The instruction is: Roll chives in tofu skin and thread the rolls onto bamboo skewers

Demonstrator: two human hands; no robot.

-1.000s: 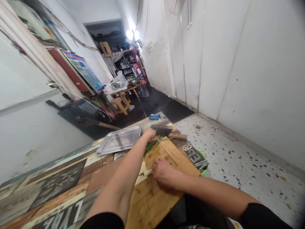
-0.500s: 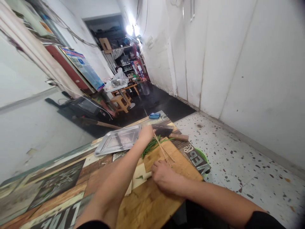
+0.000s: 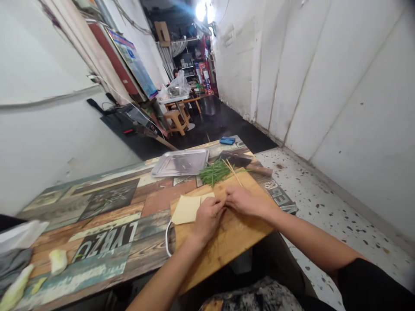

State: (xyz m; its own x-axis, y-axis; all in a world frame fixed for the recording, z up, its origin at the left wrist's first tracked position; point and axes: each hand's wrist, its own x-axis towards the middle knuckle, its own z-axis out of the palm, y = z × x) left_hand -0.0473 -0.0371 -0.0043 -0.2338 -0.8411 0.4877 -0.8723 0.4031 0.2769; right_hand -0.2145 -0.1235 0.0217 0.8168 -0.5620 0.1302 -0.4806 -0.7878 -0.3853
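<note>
My left hand (image 3: 209, 218) and my right hand (image 3: 241, 201) meet over the wooden cutting board (image 3: 227, 246), fingers closed and fingertips almost touching. Whatever they pinch is hidden by the fingers. Beside my left hand lie thin pale-yellow sheets (image 3: 186, 209), square-cut, resembling tofu skin; one edge runs behind the hand. Thin wooden skewers (image 3: 234, 173) rest just beyond my right hand, their far ends by a heap of long green stalks (image 3: 214, 172) at the board's far edge.
A cleaver (image 3: 238, 160) with a wooden handle lies beyond the board. A metal tray (image 3: 181, 163) stands left of the greens, a blue object (image 3: 227, 140) at the table's far end. Pale vegetable pieces (image 3: 58, 261) lie front left. Stools (image 3: 175, 122) stand farther off.
My left hand has drawn back from the skewers' far ends to beside my right hand. The skewers now lie beyond my right hand. The view has shifted, showing more of the table's left side.
</note>
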